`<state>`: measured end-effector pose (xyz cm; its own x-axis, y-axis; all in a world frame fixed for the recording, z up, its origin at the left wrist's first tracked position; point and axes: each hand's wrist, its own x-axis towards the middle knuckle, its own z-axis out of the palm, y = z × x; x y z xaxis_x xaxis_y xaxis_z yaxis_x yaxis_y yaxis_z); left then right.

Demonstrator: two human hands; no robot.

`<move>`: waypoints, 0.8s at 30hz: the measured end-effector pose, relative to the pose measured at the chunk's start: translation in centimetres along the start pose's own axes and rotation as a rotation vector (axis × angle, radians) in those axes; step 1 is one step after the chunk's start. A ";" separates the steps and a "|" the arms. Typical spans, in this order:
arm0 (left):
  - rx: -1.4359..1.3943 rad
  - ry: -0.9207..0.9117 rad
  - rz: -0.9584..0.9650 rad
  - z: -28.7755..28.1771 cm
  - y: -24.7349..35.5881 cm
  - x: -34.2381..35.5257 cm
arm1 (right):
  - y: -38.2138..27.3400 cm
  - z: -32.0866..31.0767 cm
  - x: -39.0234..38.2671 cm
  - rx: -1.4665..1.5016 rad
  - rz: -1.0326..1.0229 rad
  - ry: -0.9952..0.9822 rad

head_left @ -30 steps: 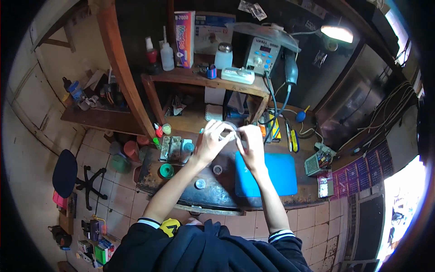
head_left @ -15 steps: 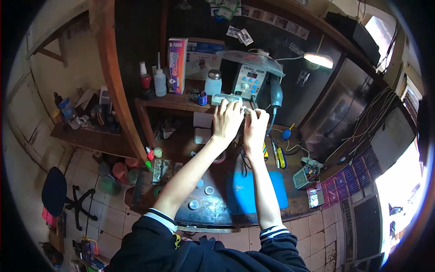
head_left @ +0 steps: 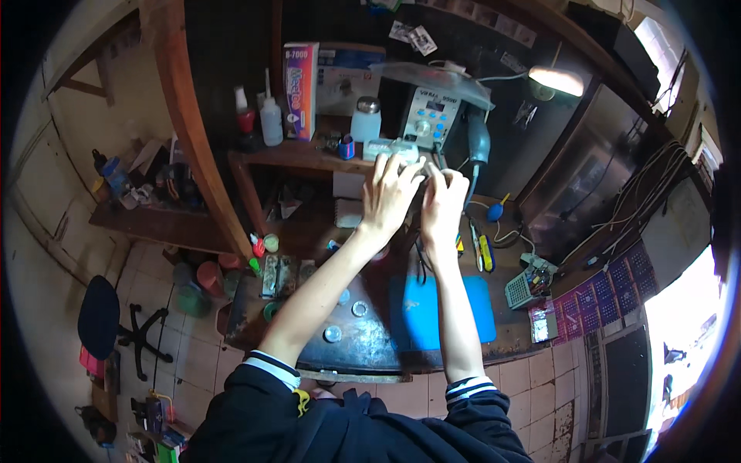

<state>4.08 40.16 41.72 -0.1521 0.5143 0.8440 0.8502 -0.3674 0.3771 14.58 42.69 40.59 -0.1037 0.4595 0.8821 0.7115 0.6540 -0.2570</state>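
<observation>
Both my hands reach out over the bench, close to the front of the shelf. My left hand (head_left: 388,199) has its fingers bent and bunched toward the right hand. My right hand (head_left: 444,202) is closed in a pinch beside it. Something small and greyish shows between the fingertips, too little of it to name. Just beyond the fingers lies a pale flat box (head_left: 378,149) on the shelf. Behind the hands stands a hot air rework station (head_left: 427,116), its dark handpiece (head_left: 479,139) resting at its right side. A black cable (head_left: 421,266) hangs by my right wrist.
A blue mat (head_left: 482,309) covers part of the bench beneath my right forearm. Small round tins (head_left: 333,333) lie left of it. Right are a yellow tool (head_left: 485,253), a blue air blower (head_left: 495,211) and a pale basket (head_left: 522,288). Bottles (head_left: 272,122) and a lamp (head_left: 557,80) stand further back.
The view has shifted slightly, so the shelf sits higher in it. My hands have moved a little right and stay close together with fingertips bunched.
</observation>
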 end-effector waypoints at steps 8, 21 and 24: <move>-0.307 0.004 -0.180 -8.8 -0.2 -5.5 | -3.9 -5.0 -4.4 0.349 -0.166 -0.071; 0.137 -0.667 -0.409 -5.4 -3.1 -24.7 | -0.4 -1.2 -24.3 0.329 0.090 -0.860; 0.266 -0.759 -0.403 -4.7 -2.3 -25.5 | -0.6 -1.1 -24.7 0.308 0.068 -0.851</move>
<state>3.66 24.24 21.19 -0.1701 0.9736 0.1520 0.9074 0.0946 0.4096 17.49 30.31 19.33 -0.6337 0.7119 0.3028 0.5301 0.6847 -0.5002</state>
